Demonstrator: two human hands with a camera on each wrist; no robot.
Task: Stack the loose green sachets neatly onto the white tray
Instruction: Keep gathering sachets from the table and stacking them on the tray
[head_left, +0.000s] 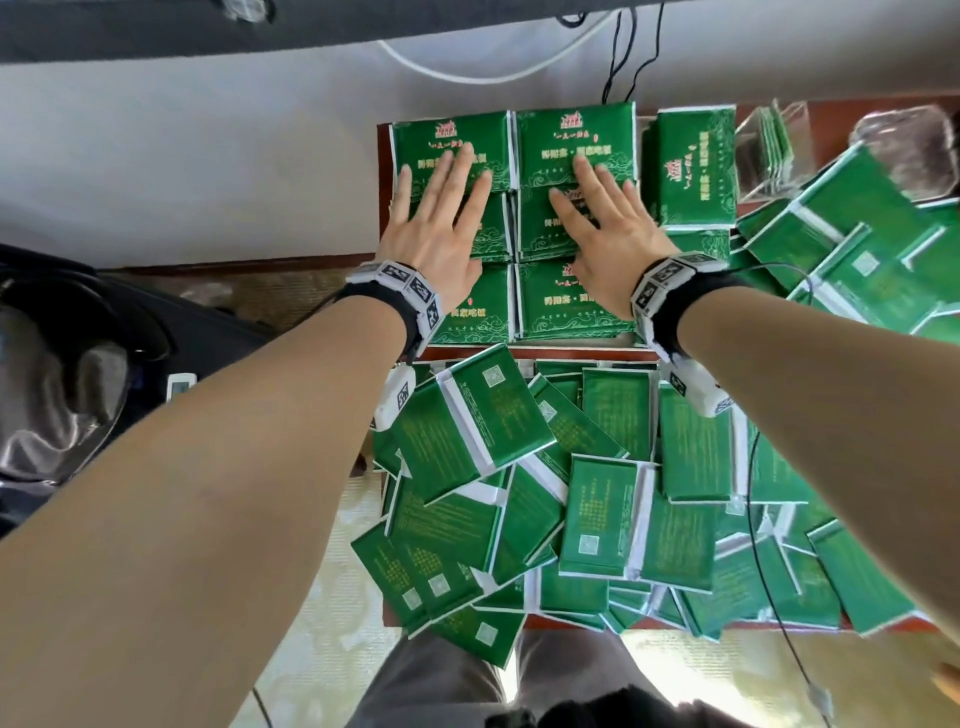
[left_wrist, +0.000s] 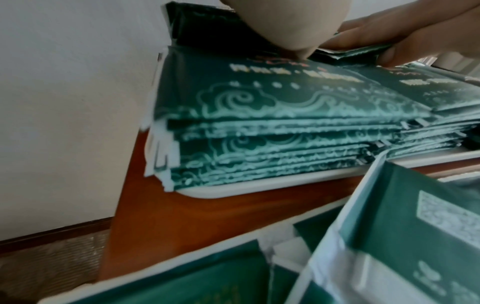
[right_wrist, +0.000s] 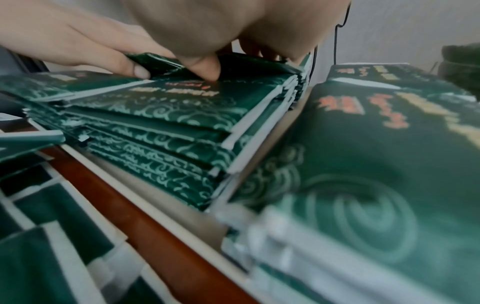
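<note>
Green sachets lie in neat stacks (head_left: 571, 306), two columns wide, on the white tray (left_wrist: 259, 186) at the far side of the table. My left hand (head_left: 447, 192) lies flat with straight, spread fingers on the left column's middle and far stacks. My right hand (head_left: 597, 202) lies flat the same way on the right column. In the right wrist view the right hand's thumb (right_wrist: 205, 67) presses the top sachet, and the left hand (right_wrist: 78, 45) touches the neighbouring stack. Loose sachets (head_left: 571, 493) lie in a jumbled heap in front of the tray. The hands hide the sachets under them.
A further stack (head_left: 696, 166) stands right of the tray, with more loose sachets (head_left: 857, 249) beyond it. A clear plastic box (head_left: 779, 135) and a glass dish (head_left: 909, 150) sit at the back right. Cables (head_left: 618, 52) hang behind. The red-brown table (left_wrist: 182, 216) ends at left.
</note>
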